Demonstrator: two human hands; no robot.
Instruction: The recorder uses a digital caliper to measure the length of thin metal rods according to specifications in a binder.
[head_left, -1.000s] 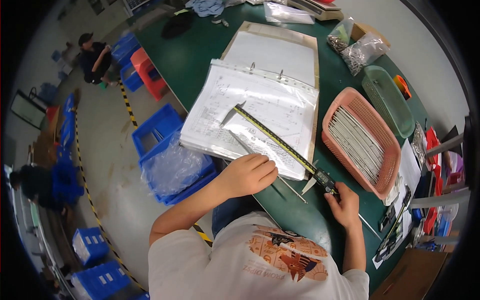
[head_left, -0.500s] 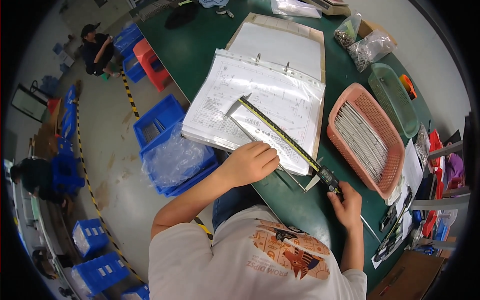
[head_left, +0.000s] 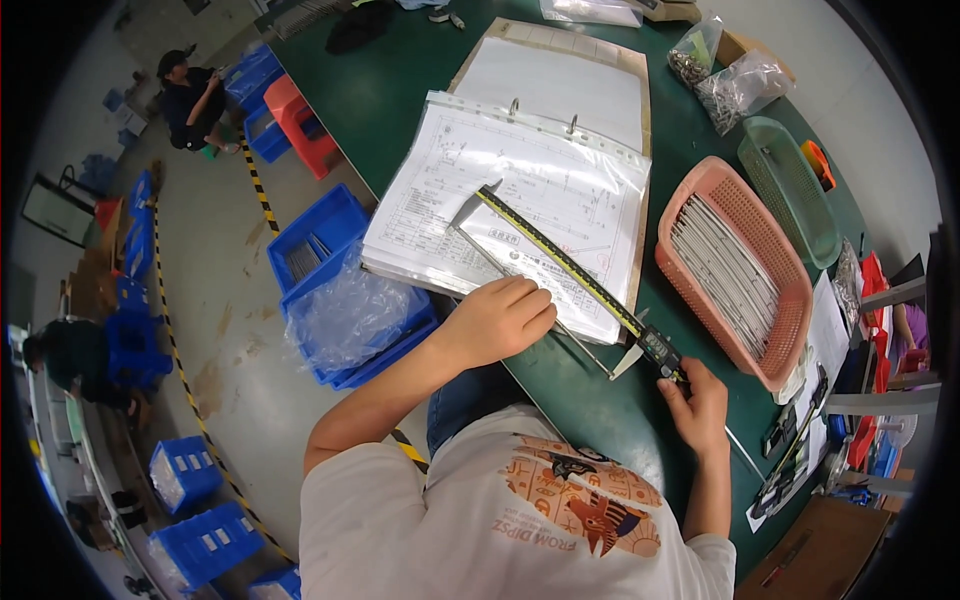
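Right hand fingers clamped on caliper, left hand curled on rod (over white drawing binder)

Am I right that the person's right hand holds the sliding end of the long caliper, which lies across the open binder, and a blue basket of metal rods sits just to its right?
Not quite: the basket of metal rods is pink, not blue, as the head view shows. The rest holds: the right hand holds the caliper at its sliding end, and the caliper lies across the open binder.

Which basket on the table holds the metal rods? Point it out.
The pink basket, nearest the right hand, is packed with rods; the green basket behind it looks empty.
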